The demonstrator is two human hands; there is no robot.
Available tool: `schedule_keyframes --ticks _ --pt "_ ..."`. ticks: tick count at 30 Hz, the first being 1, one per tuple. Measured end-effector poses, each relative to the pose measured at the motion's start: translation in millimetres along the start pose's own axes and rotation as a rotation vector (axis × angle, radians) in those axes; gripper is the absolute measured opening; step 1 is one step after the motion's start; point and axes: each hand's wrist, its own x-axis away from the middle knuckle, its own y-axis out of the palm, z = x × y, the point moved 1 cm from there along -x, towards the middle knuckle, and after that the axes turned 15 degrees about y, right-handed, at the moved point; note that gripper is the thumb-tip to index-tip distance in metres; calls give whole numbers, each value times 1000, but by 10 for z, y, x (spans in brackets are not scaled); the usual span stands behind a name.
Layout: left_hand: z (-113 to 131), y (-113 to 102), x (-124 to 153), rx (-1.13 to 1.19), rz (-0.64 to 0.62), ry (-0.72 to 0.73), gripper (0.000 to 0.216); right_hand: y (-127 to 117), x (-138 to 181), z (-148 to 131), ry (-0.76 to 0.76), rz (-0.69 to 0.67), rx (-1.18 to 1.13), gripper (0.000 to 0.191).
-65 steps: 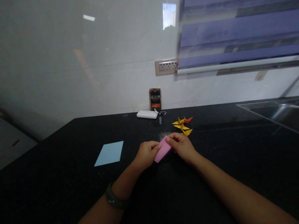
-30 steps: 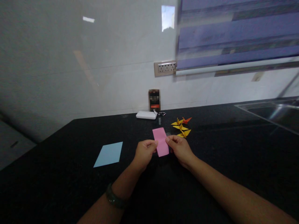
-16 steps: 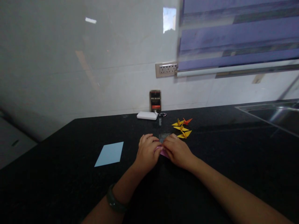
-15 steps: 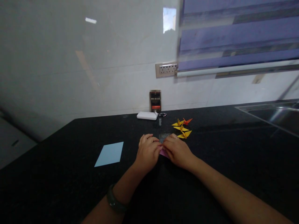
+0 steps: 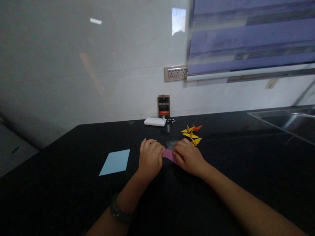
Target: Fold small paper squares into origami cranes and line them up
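Observation:
A strip of folded pink paper (image 5: 169,155) stretches between my two hands, low over the black countertop. My left hand (image 5: 150,159) has its fingers closed on the paper's left end. At the other end, my right hand (image 5: 189,157) grips the paper between thumb and fingers. Both ends of the strip are covered by my fingers. Just beyond my right hand stand several folded paper cranes, the nearest a yellow crane (image 5: 196,141) partly behind the hand. An orange crane (image 5: 197,127) sits at the back of that group.
Flat on the black countertop (image 5: 73,193) to the left lies a light blue paper square (image 5: 115,162). A white power bank (image 5: 155,122) and a blurred-out upright device (image 5: 163,106) are against the wall. A sink (image 5: 287,121) is at the far right.
My hands have moved apart, the left one shifting leftward. More of the pink paper now shows between them. The blue square and the cranes stay in place.

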Motion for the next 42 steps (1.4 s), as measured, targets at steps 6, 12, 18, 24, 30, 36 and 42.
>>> schedule_keyframes --ticks 6,12,18,24,30,36,42 --pt "-72 25 -1 101 150 -88 27 -16 -2 27 -4 27 -38 18" --pt "-23 107 3 280 60 10 21 -10 23 -29 -61 15 -87 18" --pt "-136 69 35 252 182 -165 22 -28 -14 60 -21 60 -105 17" --pt "-290 70 62 306 272 -460 26 -69 -65 199 135 177 -172 14" --pt "-161 150 35 631 76 -351 19 34 -24 132 139 -54 -472 17" --pt "-100 136 19 949 212 -577 23 197 3 87 435 -292 -855 29" --pt "-38 183 7 1388 270 -736 23 187 17 10 481 -368 -950 39"
